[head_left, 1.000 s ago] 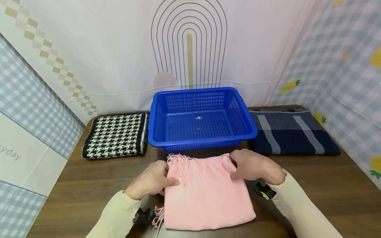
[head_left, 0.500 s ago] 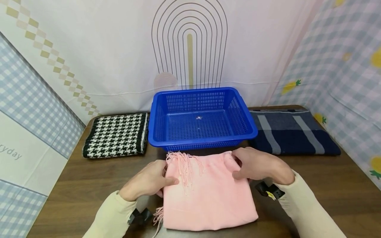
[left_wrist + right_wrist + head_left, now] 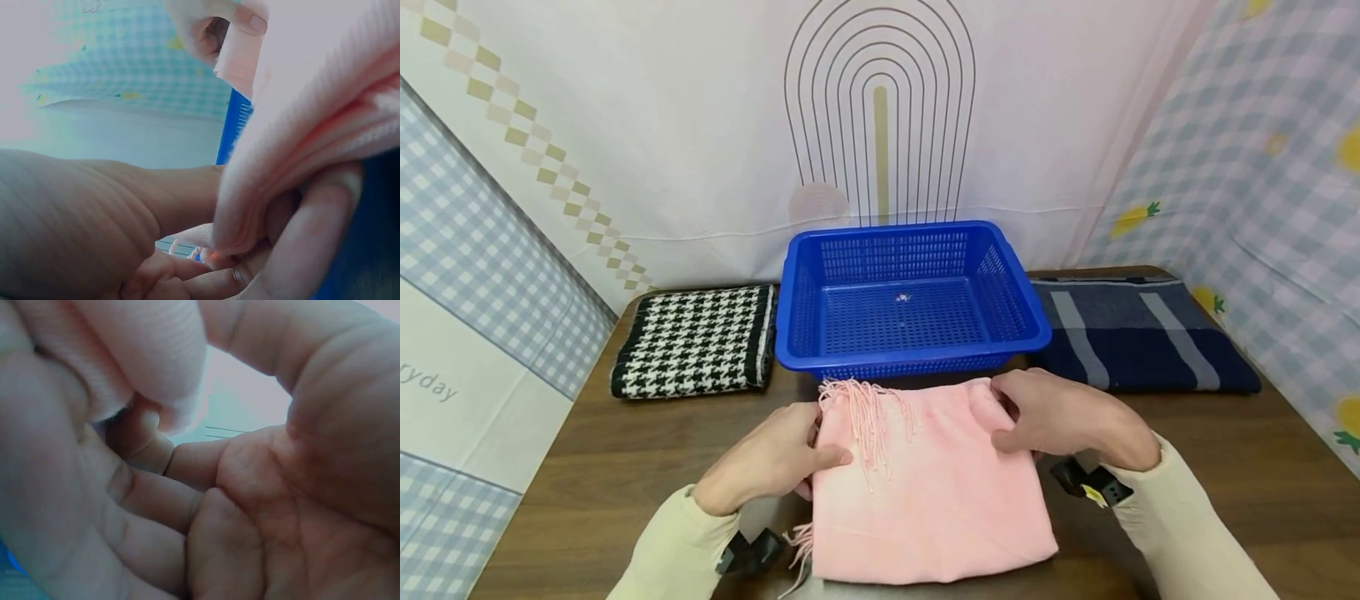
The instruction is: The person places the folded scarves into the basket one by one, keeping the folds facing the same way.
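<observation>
you're holding the folded pink scarf (image 3: 925, 492) on the table (image 3: 1225, 467), just in front of the blue basket (image 3: 1030, 333). your left hand (image 3: 767, 462) is pinching the far left corner beside the fringe (image 3: 868, 417), its fingers (image 3: 312, 231) curling under the layers with the thumb on top. your right hand (image 3: 1060, 412) is gripping the far right corner, fabric folded inside the curled fingers (image 3: 150, 500).

you're only gripping the two far corners, so the near edge and the loose fringe may be sagging if you lift; the fold could be slipping open, or the fringe catching on the basket's rim or its perforated wall.

the basket is standing empty, nothing lying on its mesh floor. a houndstooth scarf (image 3: 692, 342) is lying folded to its left and a navy striped scarf (image 3: 1142, 333) to its right, both on the table, outside it.
</observation>
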Demonstrator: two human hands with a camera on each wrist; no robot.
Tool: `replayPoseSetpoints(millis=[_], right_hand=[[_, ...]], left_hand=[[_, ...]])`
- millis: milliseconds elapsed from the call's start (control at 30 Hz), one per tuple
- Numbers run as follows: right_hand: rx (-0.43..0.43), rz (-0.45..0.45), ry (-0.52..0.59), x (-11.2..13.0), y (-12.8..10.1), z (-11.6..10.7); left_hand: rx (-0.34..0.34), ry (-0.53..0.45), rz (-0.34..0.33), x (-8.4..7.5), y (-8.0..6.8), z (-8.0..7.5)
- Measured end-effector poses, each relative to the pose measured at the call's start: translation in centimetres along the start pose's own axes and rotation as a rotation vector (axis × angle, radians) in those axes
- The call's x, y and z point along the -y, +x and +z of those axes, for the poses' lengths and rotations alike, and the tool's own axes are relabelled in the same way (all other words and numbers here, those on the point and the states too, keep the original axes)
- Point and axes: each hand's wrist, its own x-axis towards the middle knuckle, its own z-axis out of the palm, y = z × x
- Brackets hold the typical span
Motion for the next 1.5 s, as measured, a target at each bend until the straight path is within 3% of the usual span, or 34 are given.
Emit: replayPoseSetpoints(millis=[733, 1200, 1500], right_hand=[[-0.006, -0.026, 0.015, 0.0, -0.7, -0.7], [-0.004, -0.021, 0.109, 0.0, -1.1, -1.2], [-0.027, -0.083, 0.103, -0.2, -1.4, -1.8]], left_hand=[[0.005, -0.003, 0.044, -0.4, -0.5, -0.4], [0.008, -0.002, 0.057, -0.8, -0.7, -0.6], [0.005, 0.011, 0.086, -1.0, -0.8, -0.9]])
